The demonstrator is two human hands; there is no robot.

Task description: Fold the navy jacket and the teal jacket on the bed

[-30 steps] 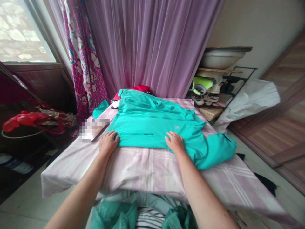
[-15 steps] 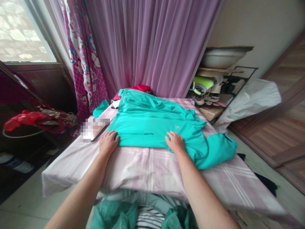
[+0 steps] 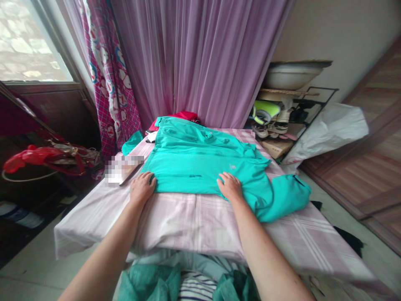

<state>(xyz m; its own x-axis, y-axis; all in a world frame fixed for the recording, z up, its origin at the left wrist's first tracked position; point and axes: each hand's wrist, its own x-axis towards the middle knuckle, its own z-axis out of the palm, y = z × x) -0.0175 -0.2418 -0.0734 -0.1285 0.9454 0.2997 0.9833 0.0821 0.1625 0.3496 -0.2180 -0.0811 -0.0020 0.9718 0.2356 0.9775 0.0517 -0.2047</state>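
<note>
A turquoise jacket (image 3: 194,161) lies spread on the table, its hem to the left and a sleeve (image 3: 290,196) reaching out at the right. A small pale logo and a short dark mark show on its near panel. My left hand (image 3: 142,186) rests on the jacket's near left corner, fingers stretched out over the cloth. On the near edge, further right, my right hand (image 3: 230,186) lies with its fingers apart on the fabric. Both palms face down, and neither hand visibly grips the cloth.
A pink checked tablecloth (image 3: 188,217) covers the table. Beside my left hand lies a partly blurred phone-like object (image 3: 131,173). Red clothing (image 3: 184,115) is behind the jacket. A shoe rack (image 3: 313,115) and a white bag (image 3: 332,129) stand right; a purple curtain (image 3: 200,58) hangs behind.
</note>
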